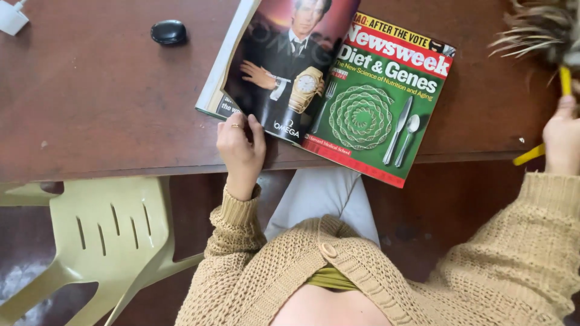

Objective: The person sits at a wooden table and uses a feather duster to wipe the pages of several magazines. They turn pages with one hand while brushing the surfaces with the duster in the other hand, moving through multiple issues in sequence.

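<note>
Far left, a white plug point(12, 17) at the corner of the brown table point(90, 102); a small black oval object point(168, 32) further in. Below the table edge, a pale green plastic chair point(103, 241). Left hand point(240, 143), ring on one finger, fingers curled together over the lower edge of the open magazines point(329, 90), which overhang the table's near edge. Far right, right hand point(562, 136) clamped around the yellow handle of a feather duster point(544, 30), feathers over the table's corner.
</note>
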